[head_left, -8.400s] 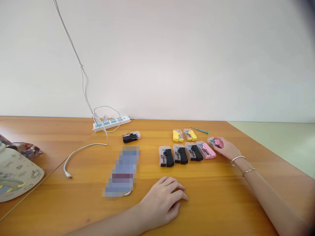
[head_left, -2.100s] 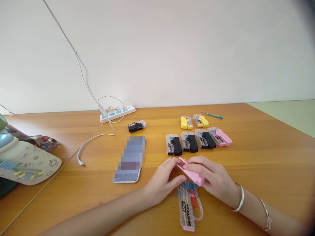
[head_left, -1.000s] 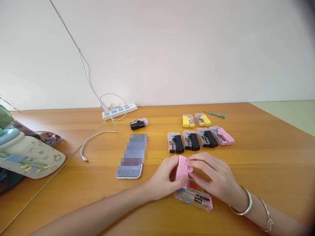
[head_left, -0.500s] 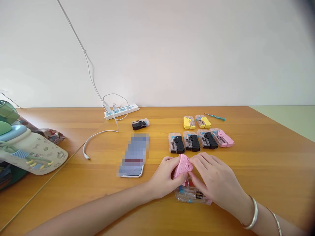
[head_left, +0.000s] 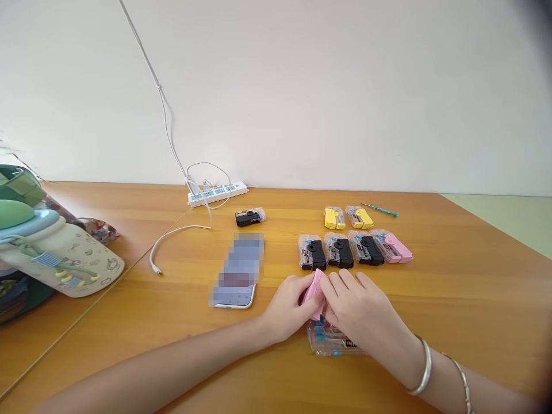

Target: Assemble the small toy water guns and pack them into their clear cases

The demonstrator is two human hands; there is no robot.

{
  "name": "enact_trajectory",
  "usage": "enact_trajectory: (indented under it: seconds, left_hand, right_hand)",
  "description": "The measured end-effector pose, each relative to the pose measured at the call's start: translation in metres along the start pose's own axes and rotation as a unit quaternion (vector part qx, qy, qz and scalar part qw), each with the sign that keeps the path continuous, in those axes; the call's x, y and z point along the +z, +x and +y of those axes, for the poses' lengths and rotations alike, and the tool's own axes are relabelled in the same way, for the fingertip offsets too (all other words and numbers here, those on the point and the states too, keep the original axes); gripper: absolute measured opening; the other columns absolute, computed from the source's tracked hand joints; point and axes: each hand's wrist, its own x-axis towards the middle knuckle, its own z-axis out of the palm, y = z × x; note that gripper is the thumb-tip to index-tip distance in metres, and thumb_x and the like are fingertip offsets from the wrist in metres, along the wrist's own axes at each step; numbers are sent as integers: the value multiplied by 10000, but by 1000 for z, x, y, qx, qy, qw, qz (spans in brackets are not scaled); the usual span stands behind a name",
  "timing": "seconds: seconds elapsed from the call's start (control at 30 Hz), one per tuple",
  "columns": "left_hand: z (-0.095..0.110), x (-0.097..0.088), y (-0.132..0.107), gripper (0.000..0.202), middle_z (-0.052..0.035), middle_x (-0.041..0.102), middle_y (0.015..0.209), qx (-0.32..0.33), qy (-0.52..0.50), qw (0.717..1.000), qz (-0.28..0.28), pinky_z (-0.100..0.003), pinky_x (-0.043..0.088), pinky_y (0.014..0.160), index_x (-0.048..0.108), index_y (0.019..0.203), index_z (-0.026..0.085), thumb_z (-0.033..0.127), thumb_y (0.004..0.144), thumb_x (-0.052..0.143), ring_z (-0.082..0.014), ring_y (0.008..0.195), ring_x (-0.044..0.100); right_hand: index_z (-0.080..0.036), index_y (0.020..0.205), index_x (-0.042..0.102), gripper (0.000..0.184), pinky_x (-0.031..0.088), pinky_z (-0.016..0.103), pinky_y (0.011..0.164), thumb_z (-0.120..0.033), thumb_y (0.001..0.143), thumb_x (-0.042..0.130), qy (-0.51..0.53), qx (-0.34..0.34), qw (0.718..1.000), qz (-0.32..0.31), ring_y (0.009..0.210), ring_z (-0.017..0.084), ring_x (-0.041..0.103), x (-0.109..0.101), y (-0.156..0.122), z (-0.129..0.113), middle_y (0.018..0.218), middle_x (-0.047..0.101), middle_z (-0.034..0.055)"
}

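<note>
As right hand (head_left: 366,313) masks toy (head_left: 313,291), packs (head_left: 338,252) lie beyond.

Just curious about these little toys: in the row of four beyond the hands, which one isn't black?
The pink toy at the row's right end, nearest the green screwdriver; the other three are black.

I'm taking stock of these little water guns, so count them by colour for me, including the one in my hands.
Black water guns: 4, three in the row, one apart by the power strip.
Yellow water guns: 2.
Pink water guns: 2, one in the row, one held by left hand and right hand.
Total: 8.
</note>
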Motion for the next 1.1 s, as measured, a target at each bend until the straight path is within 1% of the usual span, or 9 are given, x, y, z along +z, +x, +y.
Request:
enact_trajectory:
  seconds: [0.1, 0.2, 0.37, 0.5, 0.67, 0.8, 0.9, 1.0, 1.1]
  left_hand:
    - [0, 0, 0, 280, 50, 479, 521, 2, -3, 1000, -3, -208, 340, 558, 397, 633, 176, 231, 905, 365, -96, 513, 442]
    - [1, 0, 0, 263, 43, 476, 566, 1, -12, 1000, 10, -207, 323, 550, 422, 671, 170, 261, 911, 366, -95, 538, 413]
    - [1, -1, -2, 203, 21, 477, 684, -6, -49, 998, 24, -201, 330, 568, 524, 804, 147, 278, 897, 400, -103, 615, 415]
    - [2, -1, -1, 193, 11, 493, 703, -32, -79, 996, 32, -201, 358, 570, 542, 851, 132, 261, 893, 405, -102, 608, 438]
    - [5, -1, 2, 133, 8, 553, 703, -10, -13, 999, 33, -227, 408, 673, 575, 792, 148, 200, 863, 476, -129, 682, 506]
    - [6, -1, 3, 168, -37, 643, 900, 19, 5, 999, 36, -279, 431, 844, 614, 727, 169, 170, 857, 507, -187, 945, 565]
    - [3, 0, 2, 169, -50, 653, 1001, 58, 18, 997, 49, -318, 433, 906, 659, 812, 194, 127, 848, 507, -191, 1020, 557]
    - [0, 1, 0, 269, -47, 631, 1053, 80, 64, 993, 64, -343, 423, 941, 685, 877, 222, 47, 813, 492, -187, 1049, 537]
    - [-1, 2, -1, 345, -43, 558, 1194, 68, 107, 990, 66, -369, 385, 996, 701, 882, 240, -2, 772, 481, -202, 1156, 458]
  right_hand:
    - [-126, 823, 585, 164, 244, 317, 535, -73, 745, 450, 11, -12, 1000, -15, 555, 180, 450, 3, 2, 5, 605, 533, 22]
    - [-154, 801, 565, 171, 266, 298, 534, -70, 772, 419, 88, -10, 996, -5, 561, 172, 482, 3, 4, 17, 612, 563, 12]
    - [-184, 741, 513, 242, 286, 250, 497, -101, 866, 323, 231, 87, 969, -28, 510, 124, 479, 5, -9, 37, 577, 542, -25]
    - [-190, 827, 564, 273, 320, 248, 504, -169, 933, 314, 235, 105, 965, -41, 587, 133, 551, 23, -28, 41, 667, 612, -6]
    - [-200, 893, 597, 236, 398, 265, 549, -185, 933, 364, 260, 106, 958, -55, 704, 167, 570, 35, -36, 41, 769, 630, 22]
    - [-200, 981, 580, 231, 463, 290, 692, -104, 895, 389, 361, 122, 924, -31, 846, 174, 554, 25, -32, 38, 897, 635, 35]
    - [-207, 1078, 549, 253, 472, 306, 721, -118, 898, 395, 423, 127, 897, 3, 855, 175, 544, 17, -31, 33, 904, 630, 37]
    - [-227, 1118, 536, 258, 473, 313, 703, -152, 911, 402, 453, 121, 883, 27, 823, 175, 547, 14, -33, 28, 887, 633, 29]
    - [-238, 1113, 549, 263, 480, 315, 733, -144, 906, 417, 468, 127, 873, 47, 857, 175, 555, 14, -34, 24, 918, 640, 28]
